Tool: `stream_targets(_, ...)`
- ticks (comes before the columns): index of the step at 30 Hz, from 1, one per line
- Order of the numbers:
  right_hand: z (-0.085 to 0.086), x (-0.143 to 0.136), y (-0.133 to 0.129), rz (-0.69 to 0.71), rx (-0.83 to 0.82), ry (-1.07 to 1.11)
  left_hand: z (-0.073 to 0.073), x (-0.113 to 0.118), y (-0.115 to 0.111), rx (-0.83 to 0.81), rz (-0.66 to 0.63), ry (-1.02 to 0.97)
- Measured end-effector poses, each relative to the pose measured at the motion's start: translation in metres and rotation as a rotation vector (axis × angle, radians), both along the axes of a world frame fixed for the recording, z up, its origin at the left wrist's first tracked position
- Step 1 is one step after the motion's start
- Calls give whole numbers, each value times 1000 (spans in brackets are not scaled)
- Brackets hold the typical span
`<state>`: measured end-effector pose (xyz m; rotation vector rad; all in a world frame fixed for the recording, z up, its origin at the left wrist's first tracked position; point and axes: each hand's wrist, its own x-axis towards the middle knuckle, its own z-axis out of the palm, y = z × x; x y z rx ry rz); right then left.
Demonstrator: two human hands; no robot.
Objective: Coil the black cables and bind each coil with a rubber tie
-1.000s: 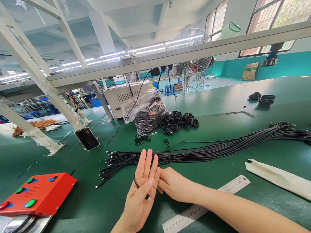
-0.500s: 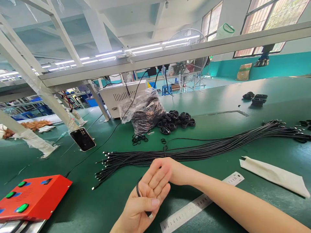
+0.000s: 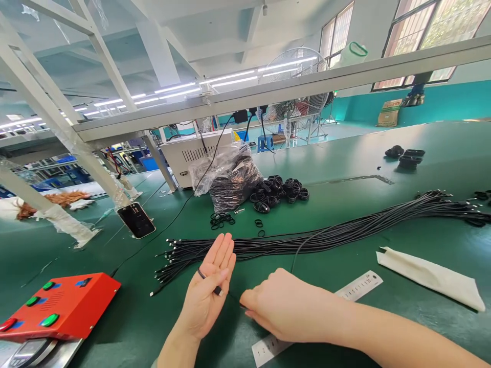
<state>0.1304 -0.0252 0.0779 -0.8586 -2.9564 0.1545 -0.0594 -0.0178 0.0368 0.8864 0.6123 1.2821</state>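
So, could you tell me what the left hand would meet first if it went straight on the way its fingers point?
The left hand, palm up with a cable end under the thumb, points up and away. First in that line is probably the bundle of black cables lying across the green table, though depth is hard to judge.

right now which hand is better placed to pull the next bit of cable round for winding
The right hand, probably. It pinches the black cable low over the table, on the side where it trails to the bundle. The left hand stands upright with the cable end under its thumb.
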Motion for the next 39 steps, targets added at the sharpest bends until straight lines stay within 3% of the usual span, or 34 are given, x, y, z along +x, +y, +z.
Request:
stream_targets(2,8,3,0,22,16,88,1,2,-5,-49,-95,22)
stream_targets(7,21,14,18,45,-151,428,0,11,-29,-81,-365,-33)
stream_targets(14,20,13,25,47,-418,590,4,35,-59,-120,-512,-19)
stream_targets(16,16,10,23,17,-536,651,12,40,-66,-154,-489,13)
stream_targets(20,-7,3,10,-63,-677,731,26,38,-79,-218,-308,7)
stream_targets(23,-34,-2,-15,-108,-577,672,26,30,-87,-168,-218,-72)
stream_targets(27,-55,-4,-51,-123,-351,455,11,25,-86,-111,-53,-192)
stream_targets(31,-43,5,-69,-94,-128,218,-5,24,-80,-209,109,-212)
stream_targets(34,-23,13,-66,4,-38,116,-13,24,-78,-324,121,-151)
stream_targets(39,2,18,-36,170,-112,281,-14,35,-88,-411,33,-43)
